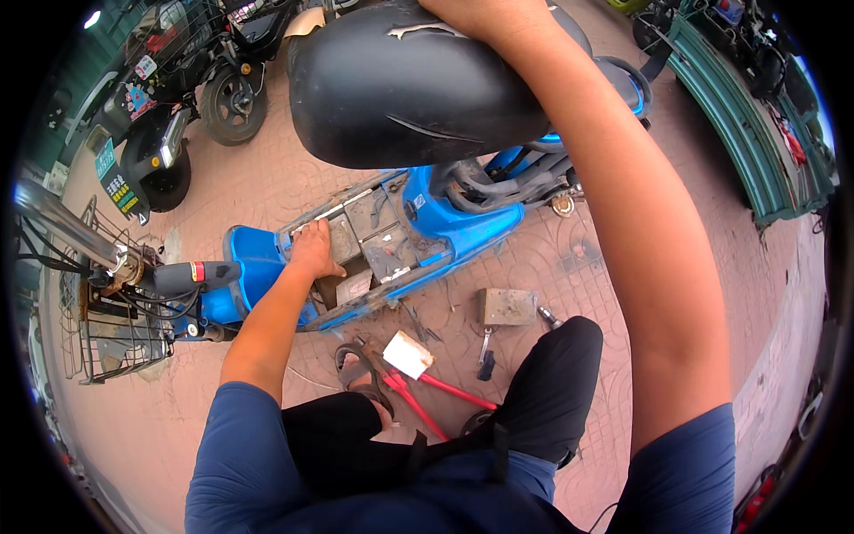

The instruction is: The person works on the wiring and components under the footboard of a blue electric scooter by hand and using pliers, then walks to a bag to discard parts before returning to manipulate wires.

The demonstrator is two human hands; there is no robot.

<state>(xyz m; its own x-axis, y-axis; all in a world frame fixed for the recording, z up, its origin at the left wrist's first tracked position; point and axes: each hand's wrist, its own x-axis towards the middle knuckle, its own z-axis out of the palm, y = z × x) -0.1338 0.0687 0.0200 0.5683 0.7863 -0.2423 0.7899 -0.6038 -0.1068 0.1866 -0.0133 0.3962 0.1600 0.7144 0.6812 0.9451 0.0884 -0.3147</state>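
Note:
A blue electric scooter (511,218) stands across in front of me with its floor compartment (396,185) uncovered. Grey block-shaped batteries (365,218) sit inside it, dusty on top. My left hand (313,250) rests at the front end of this compartment, thumb stretched apart from the fingers, beside a gap with a pale block (354,286) in it. At the top, my right hand (489,14) lies against the torn black seat (409,89); its fingers are out of view. Another block-shaped battery (508,307) lies on the paving near my knee.
Red-handled cutters (414,402) lie by my sandalled foot, under a white block (408,355). A key (486,343) with a black fob and a metal tool (550,317) are near the loose battery. Parked scooters (233,102) stand left; a green metal cart bed (734,116) is right.

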